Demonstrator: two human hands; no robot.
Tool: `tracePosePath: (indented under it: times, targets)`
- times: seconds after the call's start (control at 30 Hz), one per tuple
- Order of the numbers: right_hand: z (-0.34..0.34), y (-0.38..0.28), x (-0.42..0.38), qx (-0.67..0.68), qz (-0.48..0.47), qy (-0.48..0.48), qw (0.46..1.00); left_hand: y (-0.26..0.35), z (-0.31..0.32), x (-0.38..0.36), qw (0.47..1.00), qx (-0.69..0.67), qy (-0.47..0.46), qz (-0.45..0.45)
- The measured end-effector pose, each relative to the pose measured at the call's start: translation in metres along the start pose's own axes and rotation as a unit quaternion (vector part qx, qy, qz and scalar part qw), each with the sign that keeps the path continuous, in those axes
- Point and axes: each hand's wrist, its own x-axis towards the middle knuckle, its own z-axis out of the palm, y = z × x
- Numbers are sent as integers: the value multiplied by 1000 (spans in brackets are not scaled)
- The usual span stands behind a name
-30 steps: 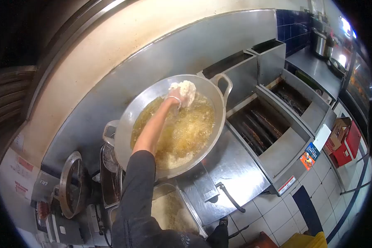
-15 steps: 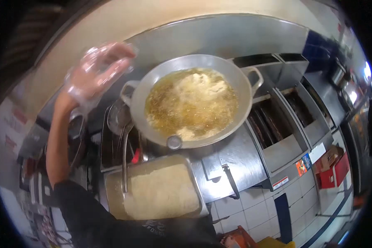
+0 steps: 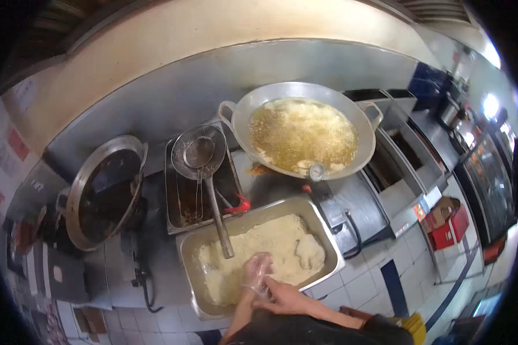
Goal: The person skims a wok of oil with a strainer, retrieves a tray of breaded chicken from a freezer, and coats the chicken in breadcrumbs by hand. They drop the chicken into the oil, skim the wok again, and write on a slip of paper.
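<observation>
My left hand [image 3: 257, 266], in a clear plastic glove, is over the front part of a metal pan [image 3: 186, 259] of pale flour. Its fingers look loosely extended, with nothing visible in them. My right hand [image 3: 283, 296], bare, reaches across to the left wrist, its fingers pinched at the cuff of the plastic glove [image 3: 256, 287]. A ridged, flour-coated lump [image 3: 309, 252] lies at the right of the flour. Behind the pan stands a large two-handled wok [image 3: 244, 123] of bubbling oil [image 3: 305, 135] with pale pieces frying in it. A round dial thermometer [image 3: 316, 171] sits at its near rim.
Strainers [image 3: 199, 152] rest over a dark tray [image 3: 181, 201], one long handle [image 3: 218, 218] reaching over the flour. A red-handled tool [image 3: 239, 204] lies beside them. Another wok [image 3: 77, 201] of dark liquid stands left. Fryer wells [image 3: 383, 167] and a red box [image 3: 452, 230] are right.
My gloved left hand has come down from beside the wok to above the flour pan. My right hand has come into view at its wrist. The view has shifted left.
</observation>
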Motion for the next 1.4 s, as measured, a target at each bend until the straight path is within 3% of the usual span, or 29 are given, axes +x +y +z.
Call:
tracePosePath:
  times: [0.07, 0.1, 0.17, 0.2, 0.23, 0.3, 0.33, 0.37, 0.43, 0.47, 0.53, 0.57, 0.6, 0.63, 0.67, 0.7, 0.77, 0.8, 0.87, 0.97, 1.03, 1.07, 1.1, 1.13, 1.17, 1.23, 1.27, 1.4]
  targets:
    - [42, 32, 18, 17, 8, 9, 1000, -32, -18, 4, 962, -268, 25, -57]
    - [51, 41, 25, 18, 17, 25, 999, -42, -26, 4, 963, -263, 8, -64]
    - [57, 55, 37, -16, -49, 65, 997, -63, -37, 1, 979, -194, 35, -62]
    - [54, 60, 48, 6, -24, 100, 995, -95, -41, 4, 995, -78, 42, -47]
    - [48, 68, 58, 31, 2, 142, 989, -104, -47, -1, 997, -55, 3, -56]
    - [49, 100, 75, 29, 18, 137, 990, -114, -56, -11, 967, 204, -104, -114]
    - [45, 96, 74, 20, 35, 143, 989, -48, -46, -39, 987, -42, -128, -89]
    - [38, 91, 79, 5, 46, 143, 989, -35, -53, -43, 984, -33, -147, -94]
    - [44, 142, 105, -125, 28, 278, 952, -23, -73, -43, 968, 141, -182, 100]
    - [45, 152, 109, -119, 39, 282, 951, -17, -83, -53, 967, 144, -191, 90]
    - [22, 166, 120, -146, 139, 331, 922, -8, -99, -58, 989, 91, -115, 32]
    - [18, 170, 125, -141, 145, 341, 918, -14, -118, -58, 997, 33, -67, -2]
    - [11, 176, 127, -118, 164, 325, 924, -23, -134, -61, 999, -28, -17, -37]
    - [4, 181, 123, -92, 181, 308, 930, -23, -139, -68, 998, 24, 53, -13]
    - [-8, 149, 109, 17, 258, 200, 945, -20, -140, -74, 989, 76, 126, 13]
    - [-6, 150, 103, 22, 259, 202, 944, -19, -138, -73, 989, 82, 123, 12]
    - [3, 156, 91, 259, 157, 60, 951, -19, -122, -73, 980, 136, 141, 21]
    - [-4, 153, 80, 263, 155, 60, 950, -18, -104, -72, 980, 139, 142, 20]
    - [-29, 137, 52, 185, 87, -3, 979, -10, -50, -64, 980, 174, 33, 87]
    - [-91, 136, -18, 242, 29, 27, 970, 3, 65, -56, 967, 224, -44, 110]
    - [-131, 164, -78, 222, 72, 117, 965, 9, 153, -48, 954, 263, -70, 129]
    - [-139, 199, -108, 185, 1, 241, 953, 5, 193, -43, 938, 288, -138, 138]
    - [-149, 230, -134, 110, 42, 340, 933, 0, 229, -38, 916, 315, -205, 142]
    - [-156, 263, -166, 37, 157, 377, 912, -8, 266, -29, 883, 336, -259, 203]
    - [-170, 278, -203, 43, 182, 420, 888, -17, 305, -19, 843, 352, -310, 262]
    - [-192, 291, -271, -64, 296, 468, 831, -24, 386, -3, 801, 339, -409, 277]
    - [-196, 302, -300, -99, 352, 484, 795, -29, 427, 7, 785, 347, -416, 300]
    - [-214, 338, -375, -18, 401, 488, 775, -40, 574, 57, 731, 414, -402, 364]
